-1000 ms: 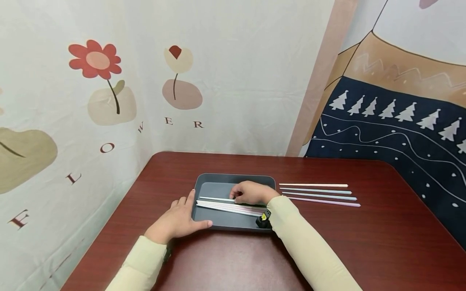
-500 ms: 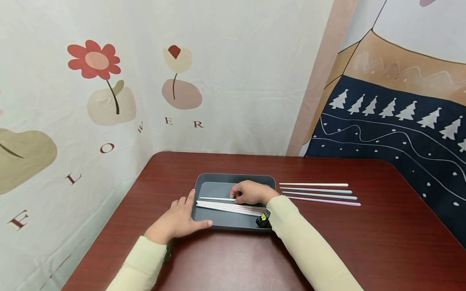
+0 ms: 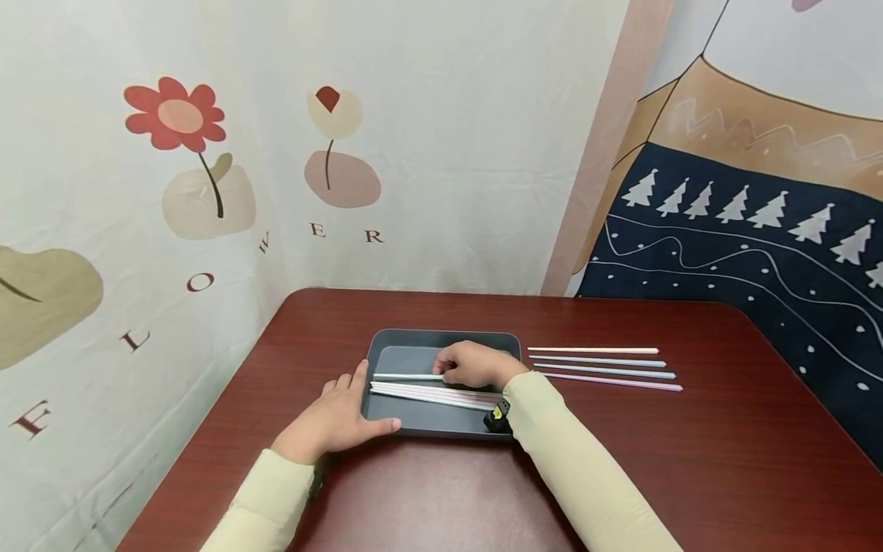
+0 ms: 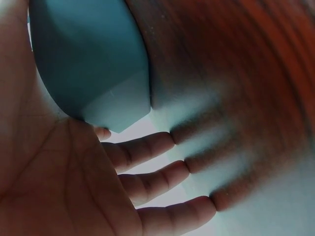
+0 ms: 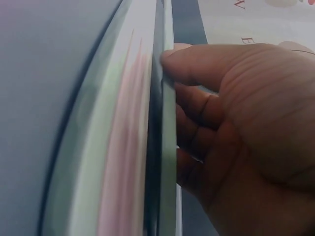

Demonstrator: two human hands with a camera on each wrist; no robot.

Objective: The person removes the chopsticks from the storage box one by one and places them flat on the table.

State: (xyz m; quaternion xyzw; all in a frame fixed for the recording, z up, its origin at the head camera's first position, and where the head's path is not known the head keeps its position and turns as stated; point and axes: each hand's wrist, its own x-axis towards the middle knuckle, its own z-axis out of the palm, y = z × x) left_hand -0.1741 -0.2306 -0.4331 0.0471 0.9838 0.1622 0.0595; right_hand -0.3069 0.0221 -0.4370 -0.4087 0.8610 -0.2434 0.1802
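Observation:
My right hand (image 3: 476, 364) is over the grey tray (image 3: 441, 426), pinching a pale green chopstick (image 3: 407, 377) between thumb and fingers. In the right wrist view this chopstick (image 5: 169, 137) runs alongside a bundle of pink, white and green chopsticks (image 5: 123, 147), with a narrow gap between. The bundle (image 3: 421, 391) lies lengthwise in the tray, its right part hidden behind my right wrist. My left hand (image 3: 331, 422) rests at the tray's left end, thumb along the front rim. Its fingers are extended in the left wrist view, beside the tray's corner (image 4: 108, 64).
On the dark red table (image 3: 621, 468), right of the tray, several pastel chopsticks (image 3: 600, 362) lie roughly parallel and spaced apart. A black wrist camera (image 3: 497, 418) sits under my right wrist. Printed curtains (image 3: 455, 153) hang behind the table.
The pale green chopstick in my right hand has slid slightly left, its tip now closer to the tray's left wall. My left hand has stayed in place.

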